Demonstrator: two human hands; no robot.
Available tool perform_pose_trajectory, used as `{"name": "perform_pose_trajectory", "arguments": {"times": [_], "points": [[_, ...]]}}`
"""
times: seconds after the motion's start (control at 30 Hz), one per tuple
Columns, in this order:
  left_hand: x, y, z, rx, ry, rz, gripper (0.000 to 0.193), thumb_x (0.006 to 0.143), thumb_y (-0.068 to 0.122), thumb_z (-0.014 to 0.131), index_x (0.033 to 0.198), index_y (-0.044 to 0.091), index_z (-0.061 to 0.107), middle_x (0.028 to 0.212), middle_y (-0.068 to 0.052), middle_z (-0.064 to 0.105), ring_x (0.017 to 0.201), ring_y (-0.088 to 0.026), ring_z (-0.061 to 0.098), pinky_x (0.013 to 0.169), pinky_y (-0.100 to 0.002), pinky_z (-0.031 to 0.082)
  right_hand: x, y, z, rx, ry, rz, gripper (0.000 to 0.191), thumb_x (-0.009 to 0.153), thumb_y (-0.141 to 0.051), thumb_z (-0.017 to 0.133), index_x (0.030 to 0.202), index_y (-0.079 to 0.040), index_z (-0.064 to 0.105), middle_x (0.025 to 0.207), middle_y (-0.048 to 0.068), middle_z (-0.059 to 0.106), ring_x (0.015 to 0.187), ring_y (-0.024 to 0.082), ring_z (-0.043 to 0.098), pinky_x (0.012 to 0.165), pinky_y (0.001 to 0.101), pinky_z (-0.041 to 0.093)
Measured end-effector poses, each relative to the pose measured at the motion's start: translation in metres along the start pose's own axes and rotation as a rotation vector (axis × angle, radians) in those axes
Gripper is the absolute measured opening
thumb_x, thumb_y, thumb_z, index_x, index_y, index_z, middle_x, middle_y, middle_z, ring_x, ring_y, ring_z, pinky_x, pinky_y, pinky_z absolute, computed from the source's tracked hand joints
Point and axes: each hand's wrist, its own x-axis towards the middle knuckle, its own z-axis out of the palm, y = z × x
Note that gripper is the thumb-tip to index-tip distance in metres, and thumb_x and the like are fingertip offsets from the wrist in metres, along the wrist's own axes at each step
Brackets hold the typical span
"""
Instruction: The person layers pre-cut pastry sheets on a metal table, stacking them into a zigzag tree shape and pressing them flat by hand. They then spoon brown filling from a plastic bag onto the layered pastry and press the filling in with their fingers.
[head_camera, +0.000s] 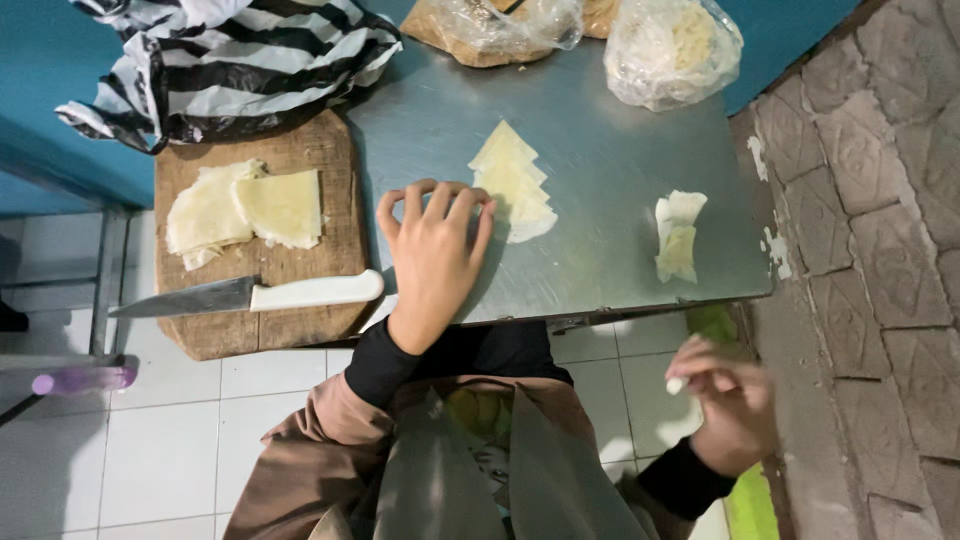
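Note:
My left hand lies flat on the steel table, fingers curled, holding nothing, its fingertips touching the edge of a row of overlapping pale triangular dough pieces. My right hand is off the table's front right corner, lower down, pinching a small white scrap of dough. A small heap of folded dough pieces sits near the table's right edge.
A wooden cutting board at the left carries square dough sheets and a white-handled knife. Behind are a striped plastic bag and two clear bags. A stone wall stands at the right, white floor tiles below.

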Motion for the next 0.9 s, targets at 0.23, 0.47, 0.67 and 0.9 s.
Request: {"name": "perform_pose_trajectory", "arguments": {"times": [0.23,0.47,0.67,0.9], "points": [[0.000,-0.002,0.000,0.040,0.022,0.009,0.013,0.101,0.025,0.071,0.100,0.012,0.071,0.108,-0.001,0.068,0.114,-0.025,0.058,0.106,-0.047,0.031,-0.029,0.099,0.054,-0.100,0.306,0.887,0.031,0.095,-0.019,0.070,0.120,-0.002,0.075,0.100,0.004,0.072,0.088,0.010,0.060,0.078,0.0262,0.049],[0.000,-0.005,0.002,0.039,0.010,-0.011,0.013,0.101,0.025,0.072,0.102,0.012,0.072,0.107,-0.001,0.068,0.114,-0.025,0.058,0.106,-0.047,0.030,0.049,0.157,0.098,-0.364,0.295,0.877,0.022,0.093,-0.011,0.075,0.108,0.004,0.077,0.095,0.013,0.079,0.076,0.020,0.071,0.068,0.0327,0.055],[0.001,-0.006,0.002,0.070,0.001,0.001,0.012,0.101,0.024,0.071,0.100,0.012,0.071,0.107,-0.001,0.068,0.115,-0.025,0.058,0.107,-0.047,0.030,0.071,0.175,0.097,-1.257,0.036,0.369,0.031,0.092,-0.018,0.064,0.119,-0.004,0.073,0.116,0.016,0.075,0.106,0.035,0.069,0.088,0.0467,0.054],[-0.004,-0.008,0.001,0.064,-0.012,0.000,0.010,0.100,0.021,0.072,0.104,0.012,0.071,0.110,-0.001,0.067,0.115,-0.025,0.058,0.107,-0.047,0.031,0.026,0.151,0.057,-0.440,-0.091,0.993,0.034,0.101,-0.029,0.061,0.121,-0.002,0.069,0.099,0.009,0.073,0.089,0.019,0.068,0.078,0.0325,0.055]]}}
